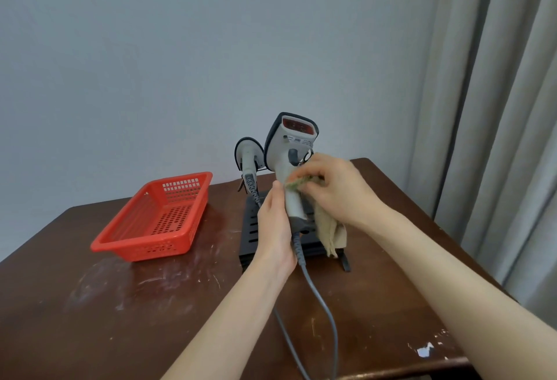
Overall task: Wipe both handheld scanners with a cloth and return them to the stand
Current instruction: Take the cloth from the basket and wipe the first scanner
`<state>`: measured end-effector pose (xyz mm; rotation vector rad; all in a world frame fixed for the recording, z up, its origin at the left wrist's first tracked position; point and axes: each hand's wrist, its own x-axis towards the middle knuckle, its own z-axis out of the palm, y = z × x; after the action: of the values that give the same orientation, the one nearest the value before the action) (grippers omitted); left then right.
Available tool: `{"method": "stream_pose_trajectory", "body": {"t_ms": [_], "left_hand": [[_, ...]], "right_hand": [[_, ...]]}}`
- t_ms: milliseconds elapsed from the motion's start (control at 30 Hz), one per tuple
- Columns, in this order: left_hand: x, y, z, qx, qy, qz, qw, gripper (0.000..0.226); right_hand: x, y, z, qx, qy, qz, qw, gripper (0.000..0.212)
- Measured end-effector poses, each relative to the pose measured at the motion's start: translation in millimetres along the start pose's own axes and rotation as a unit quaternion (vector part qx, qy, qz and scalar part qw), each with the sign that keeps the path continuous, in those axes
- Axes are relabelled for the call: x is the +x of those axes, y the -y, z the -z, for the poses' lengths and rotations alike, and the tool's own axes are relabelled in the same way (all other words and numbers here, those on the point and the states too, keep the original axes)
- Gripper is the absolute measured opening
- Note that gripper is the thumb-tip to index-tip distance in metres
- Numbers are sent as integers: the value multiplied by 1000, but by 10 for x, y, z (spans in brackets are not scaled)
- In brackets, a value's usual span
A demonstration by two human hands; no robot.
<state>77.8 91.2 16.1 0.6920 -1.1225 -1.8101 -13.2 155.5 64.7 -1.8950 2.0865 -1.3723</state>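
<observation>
Pale grey plastic with a dark rim and a red window, the scanner (289, 150) stands upright at the centre of the frame, above the black stand (251, 229). The left hand (275, 229) grips its handle low down. The right hand (334, 190) pinches a beige cloth (328, 235) against the handle, and the rest of the cloth hangs over the stand. The second scanner (248, 156) sits on the stand, just left. A grey cable (328, 316) trails toward the bottom edge. A red basket (180, 179) sits left on the brown table (120, 304).

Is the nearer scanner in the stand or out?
Out: the left hand holds the scanner above the stand; the right hand presses the cloth on it.
</observation>
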Motion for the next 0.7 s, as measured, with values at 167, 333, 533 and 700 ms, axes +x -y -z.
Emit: {"method": "stream_pose_trajectory", "body": {"t_ms": [167, 333, 533, 700], "left_hand": [[-29, 16, 52, 21, -13, -14, 1000, 34], [-23, -34, 26, 17, 13, -11, 1000, 31], [36, -123, 180, -67, 15, 45, 997, 29], [61, -218, 265, -127, 70, 123, 982, 29]], "right_hand": [[-41, -19, 53, -36, 141, 5, 989, 23], [22, -35, 18, -1, 13, -16, 1000, 21], [-11, -184, 144, -44, 94, -43, 994, 31], [-55, -213, 50, 28, -8, -85, 996, 30]]}}
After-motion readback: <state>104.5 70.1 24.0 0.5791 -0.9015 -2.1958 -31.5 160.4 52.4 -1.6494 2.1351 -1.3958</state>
